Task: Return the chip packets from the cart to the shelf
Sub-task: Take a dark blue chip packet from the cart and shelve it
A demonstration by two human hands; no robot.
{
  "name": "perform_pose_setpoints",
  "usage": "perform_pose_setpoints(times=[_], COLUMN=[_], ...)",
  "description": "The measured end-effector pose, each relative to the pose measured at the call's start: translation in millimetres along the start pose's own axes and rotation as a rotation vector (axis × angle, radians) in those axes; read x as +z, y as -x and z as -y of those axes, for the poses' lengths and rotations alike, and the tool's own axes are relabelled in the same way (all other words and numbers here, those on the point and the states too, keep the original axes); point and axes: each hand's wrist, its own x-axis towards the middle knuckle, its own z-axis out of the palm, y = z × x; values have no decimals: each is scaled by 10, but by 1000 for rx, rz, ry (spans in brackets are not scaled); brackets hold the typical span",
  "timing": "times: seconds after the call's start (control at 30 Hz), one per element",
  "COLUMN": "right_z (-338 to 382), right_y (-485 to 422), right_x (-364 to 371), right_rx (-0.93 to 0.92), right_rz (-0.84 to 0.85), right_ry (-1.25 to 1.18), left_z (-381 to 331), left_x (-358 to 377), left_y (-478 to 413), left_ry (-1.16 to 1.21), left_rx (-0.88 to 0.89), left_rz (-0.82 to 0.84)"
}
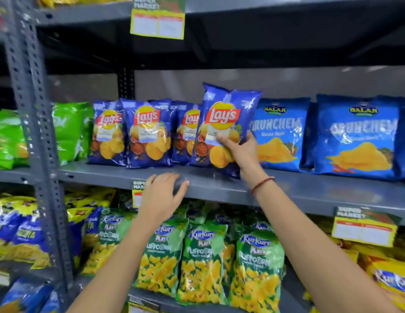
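Left hand [162, 195] hovered at the front edge of the grey shelf [310, 193], fingers [182, 188] spread and holding nothing; cart not in view. Right hand [238, 151] gripped the lower right of a blue chip packet [221, 123], fingers closed on it, the packet upright, tilted slightly and apparently just above the shelf board, at the right end of the row of matching blue packets [147, 132] and just beside the lighter blue bags [280, 134]. Step judged: placing this packet; next move calls for setting its base down, pushing it back level with the row, then letting go.
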Motion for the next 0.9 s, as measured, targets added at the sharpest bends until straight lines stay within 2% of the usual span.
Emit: perform_pose_setpoints(times=[0.17,0.3,0.47,0.7,0.9], right_z=[-309,-389,-388,-178,107], right_y=[-126,-157,-124,148,696], right_x=[371,517,485,94,-669], right_rx=[43,57,69,-51,-183], right_rz=[50,69,43,-21,-109], right_ry=[100,283,307,343,336], left_z=[9,24,53,-9,-684], left_x=[33,54,73,64,106], left_y=[33,46,48,34,31], left_ry=[-17,-29,-28,61,314], left_rx=[0,15,29,33,175], left_rz=[-5,-15,-35,-93,-140])
